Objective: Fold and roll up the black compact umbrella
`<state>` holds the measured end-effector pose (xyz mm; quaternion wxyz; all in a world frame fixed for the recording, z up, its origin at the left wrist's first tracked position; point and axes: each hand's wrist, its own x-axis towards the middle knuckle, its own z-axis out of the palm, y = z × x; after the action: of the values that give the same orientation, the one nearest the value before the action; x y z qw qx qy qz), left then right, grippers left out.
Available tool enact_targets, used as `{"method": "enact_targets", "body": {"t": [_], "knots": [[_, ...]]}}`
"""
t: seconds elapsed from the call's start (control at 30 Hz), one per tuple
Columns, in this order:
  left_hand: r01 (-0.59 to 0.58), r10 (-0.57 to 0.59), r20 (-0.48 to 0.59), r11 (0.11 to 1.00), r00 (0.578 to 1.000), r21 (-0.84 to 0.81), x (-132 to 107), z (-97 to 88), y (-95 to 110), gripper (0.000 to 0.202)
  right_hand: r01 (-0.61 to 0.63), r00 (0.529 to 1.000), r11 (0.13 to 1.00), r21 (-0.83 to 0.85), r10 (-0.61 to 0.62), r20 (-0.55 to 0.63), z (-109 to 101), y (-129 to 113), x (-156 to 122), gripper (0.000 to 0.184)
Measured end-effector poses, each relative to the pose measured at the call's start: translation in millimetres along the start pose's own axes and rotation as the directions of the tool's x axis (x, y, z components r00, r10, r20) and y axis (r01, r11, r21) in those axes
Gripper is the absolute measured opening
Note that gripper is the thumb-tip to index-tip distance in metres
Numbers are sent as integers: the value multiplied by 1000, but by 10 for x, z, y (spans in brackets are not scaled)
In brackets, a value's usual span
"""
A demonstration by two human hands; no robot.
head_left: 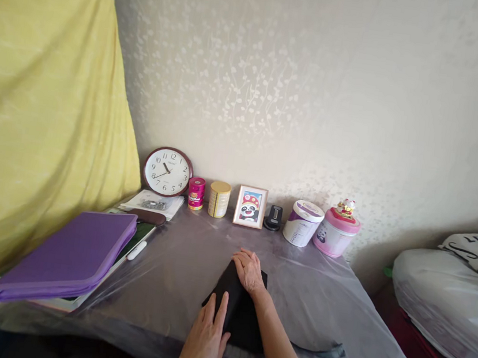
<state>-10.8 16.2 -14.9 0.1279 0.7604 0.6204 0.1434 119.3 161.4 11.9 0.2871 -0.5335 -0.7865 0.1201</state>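
Note:
A black folded cloth lies on the plastic-covered table in front of me. My left hand rests flat on its near left edge, fingers stretched out and apart. My right hand lies on the far end of the cloth, palm down, fingers curled over its top edge. The right forearm crosses over the cloth and hides part of it.
Along the wall stand a round clock, a pink tin, a gold tin, a framed panda picture, a black device, a white tub and a pink tub. A purple folder lies left; a yellow curtain hangs beside it; bagged bedding right.

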Motion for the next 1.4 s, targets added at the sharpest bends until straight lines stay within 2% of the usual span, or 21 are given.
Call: {"method": "enact_targets", "body": {"t": [0.17, 0.27, 0.37, 0.47, 0.57, 0.67, 0.73, 0.77, 0.9, 1.0, 1.2, 1.4], "knots": [[8, -7, 27, 1000, 1000, -9, 1, -20, 9, 63, -155, 987, 987, 44, 157, -33, -11, 114, 126, 29], [0, 0, 23, 1000, 1000, -6, 3, -12, 0, 62, -280, 954, 958, 57, 284, -96, -97, 229, 70, 34], [-11, 11, 2, 1000, 1000, -14, 6, 5, -15, 62, -411, 894, 907, 94, 421, -151, -258, 394, -136, 35], [-28, 28, -31, 999, 999, -19, 4, 8, -27, 62, -499, 841, 853, 154, 519, -153, -405, 529, -442, 36], [-46, 45, -51, 999, 998, -12, -5, 2, -34, 62, -530, 822, 815, 235, 561, -92, -444, 555, -725, 37], [-65, 64, -87, 998, 994, -12, -13, 9, -44, 61, -560, 800, 745, 363, 601, 0, -387, 480, -898, 37], [-77, 74, -114, 997, 991, -15, -13, 20, -51, 60, -556, 803, 733, 391, 595, 27, -339, 399, -956, 36], [-78, 75, -125, 997, 989, -17, -12, 24, -54, 60, -538, 817, 756, 372, 577, 10, -321, 353, -975, 36], [-81, 78, -122, 996, 989, -24, -16, 9, -68, 61, -452, 873, 873, 183, 475, -111, -307, 169, -1011, 35], [-93, 90, -84, 995, 992, -30, -37, -37, -74, 65, -441, 887, 892, 97, 450, -104, -336, 74, -1008, 35], [-50, 49, -4, 998, 999, -29, -69, -109, -63, 76, -451, 886, 890, 70, 456, -87, -359, 127, -956, 34], [-59, 59, -7, 998, 998, -13, -63, -105, -73, 76, -461, 883, 884, 78, 465, -59, -377, 160, -888, 29]]}}
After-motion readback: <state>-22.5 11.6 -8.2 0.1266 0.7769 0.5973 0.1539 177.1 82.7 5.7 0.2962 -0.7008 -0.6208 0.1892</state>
